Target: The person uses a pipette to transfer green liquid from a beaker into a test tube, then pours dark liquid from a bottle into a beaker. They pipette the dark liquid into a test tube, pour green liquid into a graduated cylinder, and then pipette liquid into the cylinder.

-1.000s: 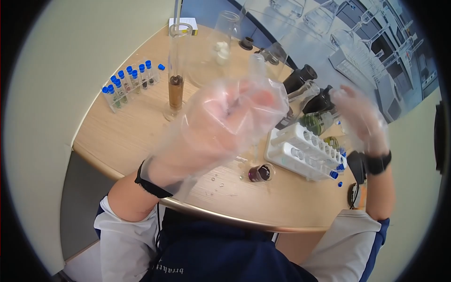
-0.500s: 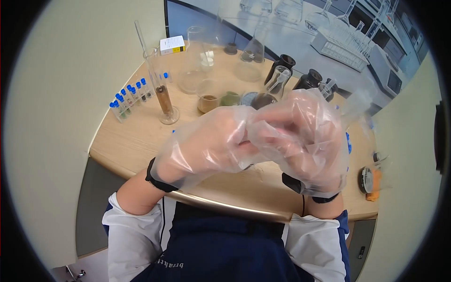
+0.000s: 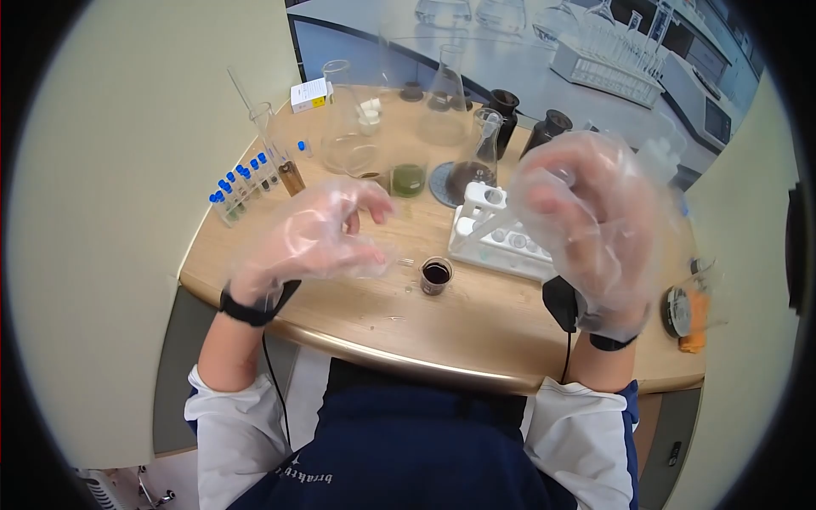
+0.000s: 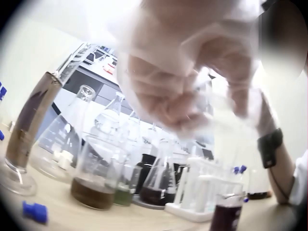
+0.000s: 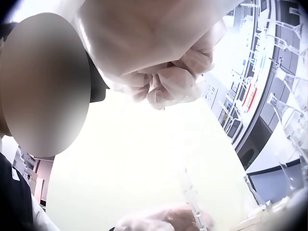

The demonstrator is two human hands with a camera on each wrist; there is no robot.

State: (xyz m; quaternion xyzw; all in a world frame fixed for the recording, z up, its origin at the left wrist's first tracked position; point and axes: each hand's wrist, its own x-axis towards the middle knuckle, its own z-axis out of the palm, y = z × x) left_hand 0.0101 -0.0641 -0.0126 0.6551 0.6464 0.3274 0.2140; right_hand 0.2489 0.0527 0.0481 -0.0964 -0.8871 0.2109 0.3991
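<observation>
Both hands wear loose clear plastic gloves and are raised over the table. My left hand (image 3: 319,229) has its thumb and fingers spread apart, with nothing plainly visible between them in the head view. A slender clear tube (image 5: 192,197) overlaps that hand in the right wrist view. My right hand (image 3: 591,217) is lifted higher, fingers curled toward the thumb; I cannot tell whether it holds something clear. Below and between the hands stands a small beaker of dark purple liquid (image 3: 437,273). A white test tube rack (image 3: 501,242) is beneath the right hand.
Blue-capped tubes (image 3: 242,187) and a graduated cylinder with brown contents (image 3: 290,177) stand at left. Farther back are flasks (image 3: 444,110), a green beaker (image 3: 408,180) and dark bottles (image 3: 503,119). A round black-topped item (image 3: 677,312) sits at right, near the table edge.
The hands came together in the middle, then parted. My left hand has drawn back to the left with fingers spread, and my right hand has moved right, uncovering the beaker and rack.
</observation>
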